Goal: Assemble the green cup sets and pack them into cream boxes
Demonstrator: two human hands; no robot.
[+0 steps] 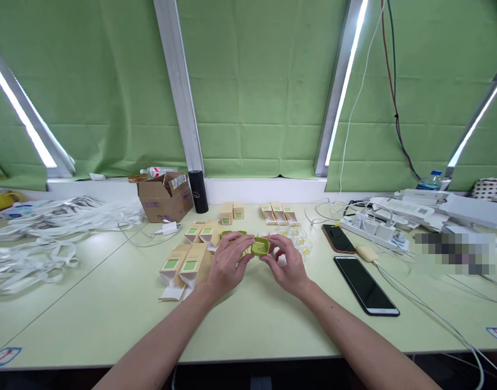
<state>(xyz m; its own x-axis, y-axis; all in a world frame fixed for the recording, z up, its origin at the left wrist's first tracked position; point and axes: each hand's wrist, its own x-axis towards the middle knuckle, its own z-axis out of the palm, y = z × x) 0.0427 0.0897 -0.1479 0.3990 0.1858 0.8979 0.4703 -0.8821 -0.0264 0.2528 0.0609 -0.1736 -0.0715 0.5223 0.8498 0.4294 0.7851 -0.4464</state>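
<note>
Above the middle of the table, a small green plastic tray-like piece [260, 247] is pinched between the fingers of both hands. My left hand [228, 262] grips its left side, with thumb and fingers closed. On the right side, my right hand [287, 265] holds it between thumb and fingertips. More green pieces [232, 234] lie behind my left fingers, partly hidden. Several clear round plastic pieces with yellow centres [301, 238] lie just beyond my right hand. Left of my left hand, tan cartons with green windows [195, 265] lie with their near flaps open.
More small cartons stand at the back [227, 213] and back right [278, 212]. Behind them are a cardboard box [163, 200] and a black tumbler [198, 192]. Two phones [366, 284] [338, 238], cables and a power strip [378, 235] lie right. White straps [70, 216] cover the far left.
</note>
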